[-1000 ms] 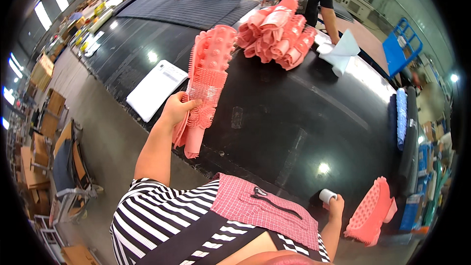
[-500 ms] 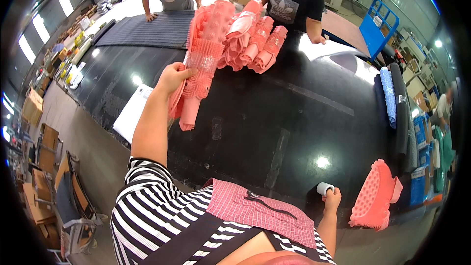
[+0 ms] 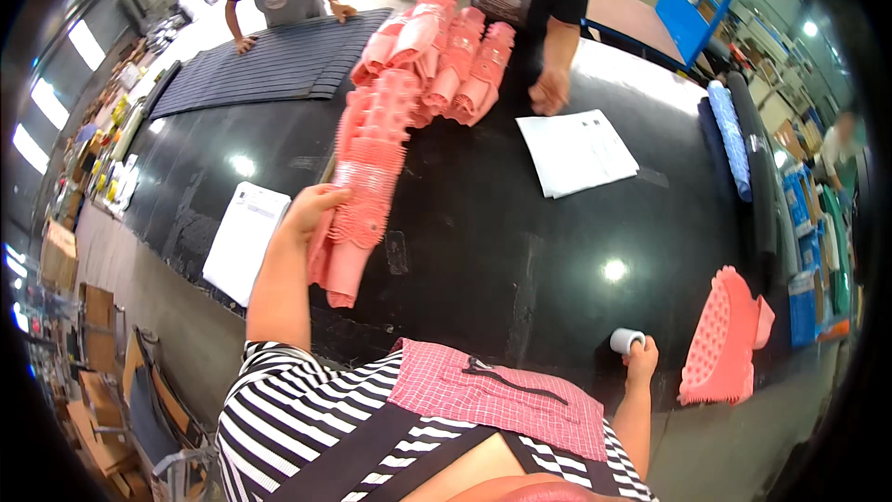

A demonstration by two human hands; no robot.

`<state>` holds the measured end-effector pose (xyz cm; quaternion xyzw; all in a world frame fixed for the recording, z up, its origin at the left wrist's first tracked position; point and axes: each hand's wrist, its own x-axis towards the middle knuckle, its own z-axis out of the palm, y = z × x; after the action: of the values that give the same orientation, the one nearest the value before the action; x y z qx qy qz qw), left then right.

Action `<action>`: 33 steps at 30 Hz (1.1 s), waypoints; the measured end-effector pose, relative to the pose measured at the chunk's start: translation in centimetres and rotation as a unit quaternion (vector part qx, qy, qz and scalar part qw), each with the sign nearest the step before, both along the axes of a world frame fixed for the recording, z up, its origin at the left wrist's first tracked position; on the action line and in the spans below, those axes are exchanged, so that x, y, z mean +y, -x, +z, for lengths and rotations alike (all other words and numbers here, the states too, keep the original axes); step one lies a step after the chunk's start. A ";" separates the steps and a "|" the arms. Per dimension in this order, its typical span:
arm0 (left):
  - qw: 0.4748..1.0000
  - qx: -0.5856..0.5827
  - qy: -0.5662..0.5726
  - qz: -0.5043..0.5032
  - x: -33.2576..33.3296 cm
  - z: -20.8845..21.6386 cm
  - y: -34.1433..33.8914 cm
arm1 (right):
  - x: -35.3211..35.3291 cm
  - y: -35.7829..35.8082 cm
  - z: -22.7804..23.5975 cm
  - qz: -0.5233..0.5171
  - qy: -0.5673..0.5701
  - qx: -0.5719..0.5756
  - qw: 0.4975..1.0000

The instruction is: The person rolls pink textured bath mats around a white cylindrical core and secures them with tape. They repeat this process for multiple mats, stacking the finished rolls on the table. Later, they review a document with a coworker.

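Observation:
My left hand (image 3: 314, 211) grips a rolled pink rubber mat (image 3: 372, 172) at its side, with clear tape round its middle and bumps on its surface. The roll's far end lies against a pile of similar taped pink mat rolls (image 3: 469, 70). At the near right, my right hand (image 3: 641, 360) is closed round a small white roll of tape (image 3: 626, 341). To the right of that hand stands a partly curled pink bumpy mat (image 3: 720, 346), close to the table's edge.
The black table (image 3: 465, 251) carries white paper sheets (image 3: 578, 151) and another white stack (image 3: 243, 240) at left. Two co-workers stand across it, one touching a dark ribbed mat (image 3: 265, 65). Fabric rolls (image 3: 729, 144) lie along the right edge; a blue cart (image 3: 692, 5) stands beyond.
My left hand has drawn the pink roll nearer to me. The co-worker in black has let go of white sheets, now flat on the table. My right hand still holds the tape.

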<state>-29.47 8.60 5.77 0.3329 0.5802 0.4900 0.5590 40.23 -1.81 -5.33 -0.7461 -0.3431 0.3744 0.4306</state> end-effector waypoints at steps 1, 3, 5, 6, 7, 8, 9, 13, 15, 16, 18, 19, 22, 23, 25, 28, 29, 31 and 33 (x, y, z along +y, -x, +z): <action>1.000 0.006 0.015 0.006 -0.1 0.1 1.0 | 0.0 0.2 0.3 0.004 -0.002 0.000 1.000; 0.997 0.030 0.068 0.020 0.7 0.4 3.1 | 0.1 -0.1 -0.1 0.011 -0.004 -0.008 1.000; 0.932 0.345 0.108 0.011 1.6 -0.7 6.0 | 0.6 -0.2 -0.4 0.021 -0.002 -0.019 1.000; 0.818 0.565 0.102 0.014 2.4 -2.1 7.1 | 0.8 0.0 -0.3 0.023 0.002 -0.023 0.999; 0.814 0.572 0.099 -0.014 3.2 -2.1 6.3 | 0.7 0.0 -0.4 0.016 0.000 -0.028 0.999; 0.809 0.579 0.095 -0.043 3.7 -2.0 5.0 | 0.5 -0.1 -0.4 0.006 -0.002 -0.033 0.999; 0.756 0.637 0.146 -0.033 4.2 -2.3 3.4 | 0.2 -0.1 -0.3 -0.005 0.000 -0.041 0.999; 0.651 0.751 0.088 0.065 1.4 -4.6 0.1 | 0.6 0.4 -0.1 -0.006 0.003 -0.055 0.998; 0.610 0.787 0.058 0.064 1.0 -5.9 -2.3 | 0.5 0.4 0.1 -0.021 0.007 -0.051 0.998; 0.612 0.788 -0.012 0.073 0.9 -6.3 -4.7 | 0.4 0.2 -0.1 -0.025 0.010 -0.054 0.998; 0.688 0.687 -0.233 0.032 0.5 -7.6 -8.4 | 0.4 -0.3 -0.9 -0.026 0.016 -0.072 0.997; 0.703 0.657 -0.271 -0.022 0.1 -8.3 -11.1 | 0.5 -0.4 -1.2 -0.030 0.022 -0.076 0.996; 0.763 0.548 -0.281 -0.198 -2.3 -8.6 -18.8 | 0.5 0.1 -0.7 -0.036 0.034 -0.075 0.996; 0.758 0.541 -0.291 -0.217 -3.4 -9.7 -20.3 | 0.7 0.1 -0.4 -0.024 0.053 -0.075 0.996; 0.766 0.511 -0.301 -0.248 -4.5 -11.3 -22.7 | 0.6 0.1 0.6 -0.013 0.078 0.002 0.997; 0.766 0.510 -0.308 -0.242 -4.9 -11.5 -24.1 | 1.9 -0.4 4.8 0.035 0.139 0.064 0.988; 0.768 0.511 -0.304 -0.239 -4.8 -11.5 -24.4 | 2.5 -0.4 4.6 0.027 0.069 -0.122 0.990; 0.773 0.505 -0.297 -0.242 -4.6 -11.7 -24.3 | 5.1 1.8 6.9 -0.007 -0.013 -0.189 0.982; 0.774 0.507 -0.294 -0.239 -4.7 -11.5 -24.1 | 8.9 7.2 9.2 0.021 -0.075 0.105 0.991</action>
<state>-5.40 3.85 -5.72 0.8090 0.5089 0.2483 0.1577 33.07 7.07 3.87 -0.6611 -0.3381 0.4330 0.5111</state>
